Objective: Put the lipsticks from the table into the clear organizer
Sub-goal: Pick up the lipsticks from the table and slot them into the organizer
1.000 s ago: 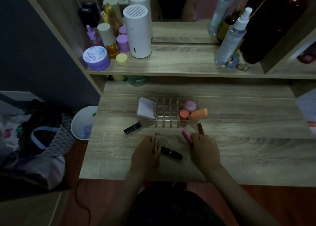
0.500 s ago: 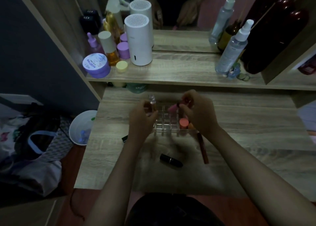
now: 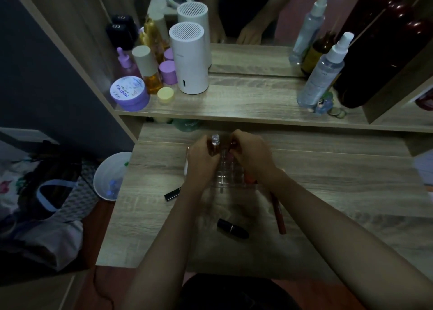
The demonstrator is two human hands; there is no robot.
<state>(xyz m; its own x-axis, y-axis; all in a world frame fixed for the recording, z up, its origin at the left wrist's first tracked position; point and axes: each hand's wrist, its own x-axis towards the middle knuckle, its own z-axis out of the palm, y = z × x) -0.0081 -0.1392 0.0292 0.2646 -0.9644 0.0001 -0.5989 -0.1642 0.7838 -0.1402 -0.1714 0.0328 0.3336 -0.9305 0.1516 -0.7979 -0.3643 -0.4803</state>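
Observation:
The clear organizer (image 3: 226,177) sits in the middle of the wooden table (image 3: 328,192), mostly hidden under my hands. My left hand (image 3: 202,162) holds a clear-capped lipstick tube (image 3: 215,144) upright over the organizer's back cells. My right hand (image 3: 251,156) is closed on a pink lipstick (image 3: 230,155) right beside it, above the back cells. Three lipsticks lie on the table: a black one (image 3: 233,228) in front, a slim dark red one (image 3: 278,213) to its right, and a black square one (image 3: 173,193) on the left.
A raised shelf (image 3: 246,103) behind the table carries a white cylinder (image 3: 189,58), purple jars, bottles and spray bottles, with a mirror behind. A white bin (image 3: 110,176) and bags stand on the floor at the left.
Both hands picked up a lipstick each from the table front and carried them up over the organizer. Since half a second ago they have drawn closer together above the back cells.

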